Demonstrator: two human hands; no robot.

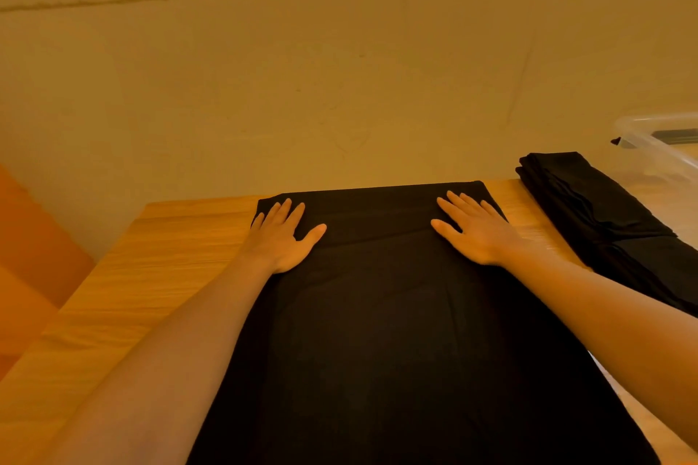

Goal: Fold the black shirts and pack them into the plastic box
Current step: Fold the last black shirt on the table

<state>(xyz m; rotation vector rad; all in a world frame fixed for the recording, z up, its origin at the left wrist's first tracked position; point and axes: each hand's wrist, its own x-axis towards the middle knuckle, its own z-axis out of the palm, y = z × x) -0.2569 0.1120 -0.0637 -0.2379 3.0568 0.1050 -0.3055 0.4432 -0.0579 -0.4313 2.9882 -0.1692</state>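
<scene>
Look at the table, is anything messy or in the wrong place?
Nothing stands out. Both hands, left hand and right hand, press flat on the black shirt; folded shirts lie beside the plastic box.

The large black shirt (396,313) spread flat on the light wooden table (181,230) runs off the bottom edge at 6 o'clock, so its near end cannot be seen. Its folds are lost in the dark cloth. At 3 o'clock, the stack of folded black shirts (604,215) is cut by the right edge, and how many layers it holds is unclear. Beyond it at 2 o'clock, the clear plastic box (657,140) shows only one corner; its inside is mostly out of frame. A small dark bit (616,141) at its rim is too small to identify.
</scene>
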